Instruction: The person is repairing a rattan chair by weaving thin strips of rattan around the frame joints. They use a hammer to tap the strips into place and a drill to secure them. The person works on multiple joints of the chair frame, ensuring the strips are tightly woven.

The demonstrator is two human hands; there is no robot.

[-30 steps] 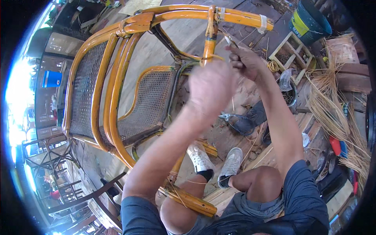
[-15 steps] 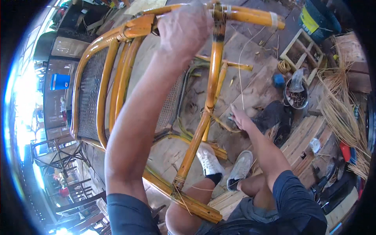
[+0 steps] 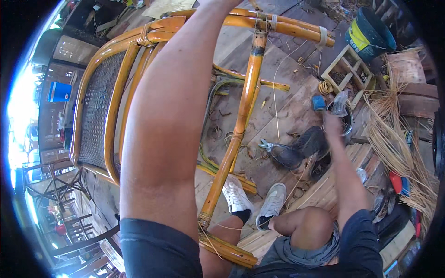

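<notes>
A rattan chair frame [image 3: 252,76] of glossy yellow-brown poles stands tilted before me, with a woven panel [image 3: 99,109] on its left side. My left arm reaches across it to the top rail [image 3: 296,28]. My left hand [image 3: 222,3] is mostly cut off by the upper edge, so its fingers are hidden. On the right, my right hand [image 3: 333,126] is smeared by motion at the near side of a metal bowl [image 3: 351,129], partly covering it. A clear plastic bag [image 3: 340,103] lies in the bowl. Pliers [image 3: 266,145] rest on the floor beside a dark item [image 3: 303,150].
A blue block-like thing [image 3: 318,103], a coil of cane [image 3: 325,87] and a wooden frame [image 3: 345,69] lie beyond the bowl. A dark bucket [image 3: 371,34] stands far right. Loose fibre strands [image 3: 394,125] spread at the right. A thin strand [image 3: 276,92] hangs from the chair rail.
My right hand has moved right, from beside the chair's upright to the bowl, and the pliers now show on the floor. My left hand has shifted up, mostly out of view.
</notes>
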